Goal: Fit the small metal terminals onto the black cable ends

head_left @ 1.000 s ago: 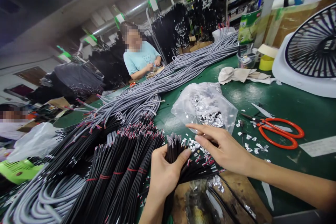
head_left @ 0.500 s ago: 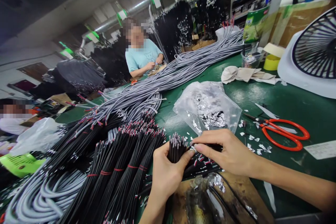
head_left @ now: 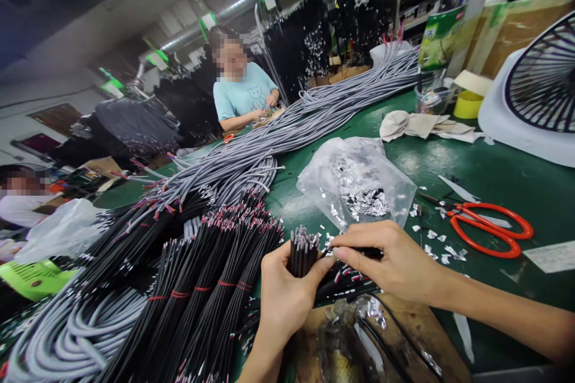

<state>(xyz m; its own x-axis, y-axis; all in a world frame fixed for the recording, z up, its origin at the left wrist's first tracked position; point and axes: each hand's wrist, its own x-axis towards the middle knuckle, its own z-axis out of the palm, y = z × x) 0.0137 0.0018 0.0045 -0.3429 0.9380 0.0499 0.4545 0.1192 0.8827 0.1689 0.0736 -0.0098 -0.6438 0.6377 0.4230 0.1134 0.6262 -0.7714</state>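
Note:
My left hand is closed around an upright bundle of black cables, whose pale cut ends point up. Beside it, my right hand pinches a thin black cable between thumb and fingertips, close to my left thumb; the rest of that cable is partly hidden by the fingers. Beneath the hands lie more black cables with red and white wire ends. Closest to me is a worn brown board with a dark, grimy object and bits of foil on it.
Red-handled scissors and foil scraps lie right. Behind my hands sits a clear plastic bag of scraps. Banded black cable bundles and long grey cables fill the left and back. A fan stands right; a co-worker sits across.
My two hands keep almost the same place and grip. The camera view has shifted very slightly. The co-worker's hands have moved a little.

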